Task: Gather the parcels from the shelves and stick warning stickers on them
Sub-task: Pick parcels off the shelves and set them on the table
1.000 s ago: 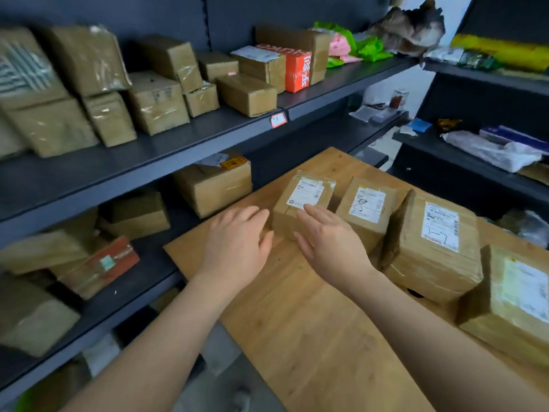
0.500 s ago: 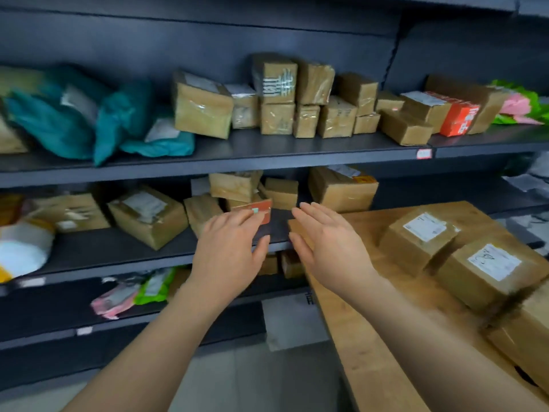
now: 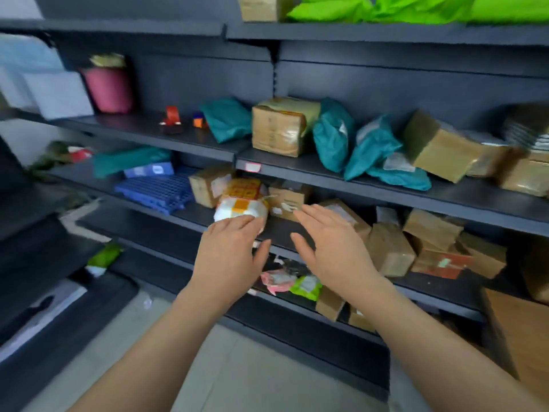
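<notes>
Both my hands reach out toward the dark shelving with straight fingers and hold nothing. My left hand (image 3: 230, 251) hovers just in front of a white parcel with orange stickers (image 3: 240, 209) on the middle shelf (image 3: 190, 217). My right hand (image 3: 332, 248) is a hand's width to the right, in front of a small cardboard box (image 3: 286, 200). More brown boxes (image 3: 392, 251) lie to the right on that shelf. The shelf above holds a taped brown box (image 3: 279, 127), teal mailer bags (image 3: 368, 147) and another box (image 3: 436, 147).
A blue plastic grid (image 3: 154, 191) and a teal bag (image 3: 130, 160) lie at the left of the shelves. A pink bucket (image 3: 110, 89) stands upper left. Green bags (image 3: 386, 8) fill the top shelf. The wooden table's corner (image 3: 523, 331) shows at the right edge. Pale floor lies below.
My view has swung left from the wooden table with its labelled parcels to the shelves. Both hands left the table parcels and now reach toward the middle shelf, still holding nothing.
</notes>
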The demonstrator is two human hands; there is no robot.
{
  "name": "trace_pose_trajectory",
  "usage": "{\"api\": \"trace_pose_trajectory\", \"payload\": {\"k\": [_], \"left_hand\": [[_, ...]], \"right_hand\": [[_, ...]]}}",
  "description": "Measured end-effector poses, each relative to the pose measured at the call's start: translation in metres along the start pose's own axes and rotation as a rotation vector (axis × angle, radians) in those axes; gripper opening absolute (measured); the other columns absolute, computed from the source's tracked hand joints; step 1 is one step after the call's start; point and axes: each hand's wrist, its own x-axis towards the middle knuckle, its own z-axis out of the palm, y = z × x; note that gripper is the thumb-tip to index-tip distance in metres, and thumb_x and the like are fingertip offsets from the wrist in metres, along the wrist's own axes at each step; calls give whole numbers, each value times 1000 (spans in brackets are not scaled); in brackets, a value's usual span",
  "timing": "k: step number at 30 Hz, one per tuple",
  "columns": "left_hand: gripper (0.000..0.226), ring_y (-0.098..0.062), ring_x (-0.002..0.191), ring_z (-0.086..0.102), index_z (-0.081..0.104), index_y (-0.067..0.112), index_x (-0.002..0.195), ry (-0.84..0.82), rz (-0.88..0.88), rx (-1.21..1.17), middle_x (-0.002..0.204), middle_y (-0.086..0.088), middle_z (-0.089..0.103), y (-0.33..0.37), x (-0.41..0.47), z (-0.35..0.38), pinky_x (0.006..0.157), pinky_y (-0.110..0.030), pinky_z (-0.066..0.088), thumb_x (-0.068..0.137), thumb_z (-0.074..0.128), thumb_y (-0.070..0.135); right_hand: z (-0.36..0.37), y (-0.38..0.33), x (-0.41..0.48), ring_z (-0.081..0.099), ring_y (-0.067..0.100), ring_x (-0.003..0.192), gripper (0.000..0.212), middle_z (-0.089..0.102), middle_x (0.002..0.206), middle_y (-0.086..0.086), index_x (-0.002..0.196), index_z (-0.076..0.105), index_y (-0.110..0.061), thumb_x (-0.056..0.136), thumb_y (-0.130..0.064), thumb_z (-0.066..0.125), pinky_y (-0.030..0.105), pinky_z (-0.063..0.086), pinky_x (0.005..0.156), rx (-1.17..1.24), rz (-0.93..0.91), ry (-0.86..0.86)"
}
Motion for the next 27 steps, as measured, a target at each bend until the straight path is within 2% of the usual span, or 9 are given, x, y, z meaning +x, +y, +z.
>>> {"api": "trace_pose_trajectory", "payload": {"k": [3,6,8,12,16,20,22,27], "left_hand": [[36,-29,101,65,66,16,117,38,-98,67,114,-2,69,-67,-11,-28,90,-42,50,86,64,34],[42,-25,112,61,61,19,127,26,-198,135,125,1,64,-125,-19,-52,99,-42,45,89,58,38],[44,-23,117,57,58,22,131,44,-280,163,130,4,61,-160,-23,-67,102,-39,42,91,55,41],[44,-24,117,57,57,21,132,83,-416,221,131,2,60,-226,-26,-88,102,-38,40,92,54,39],[40,-26,110,59,60,20,127,109,-531,290,124,1,64,-286,-17,-101,95,-36,42,92,54,38],[43,-24,117,55,52,24,134,119,-612,360,133,3,58,-344,9,-108,100,-35,39,95,48,41],[46,-22,120,53,47,25,139,125,-652,381,137,4,55,-373,25,-111,102,-35,38,96,44,42],[49,-19,122,52,45,24,141,176,-736,412,137,4,55,-445,65,-115,102,-34,41,96,44,44]], "right_hand": [[27,-59,39,66,30,96,31,70,104,11,106,69,-5,79,-20,71,39,54,82,87,-96,42],[54,-110,76,65,30,98,34,69,107,11,109,68,-6,82,-25,62,40,54,82,179,-169,20],[74,-141,101,66,31,97,34,70,104,12,109,68,-4,82,-24,63,40,54,82,225,-228,19],[115,-199,152,62,31,109,38,67,116,13,117,65,-4,87,-26,58,40,48,93,336,-320,-35],[157,-247,208,46,26,130,43,54,137,9,133,55,-11,95,-30,55,39,34,109,416,-411,-134],[195,-288,270,50,29,125,39,59,132,11,128,58,-8,93,-26,58,40,36,106,482,-492,-131],[211,-305,302,49,27,125,40,58,132,10,130,56,-8,94,-25,55,35,34,106,477,-534,-134],[254,-344,385,45,23,129,42,55,136,6,135,51,-11,97,-29,49,31,30,107,477,-641,-142]]}}
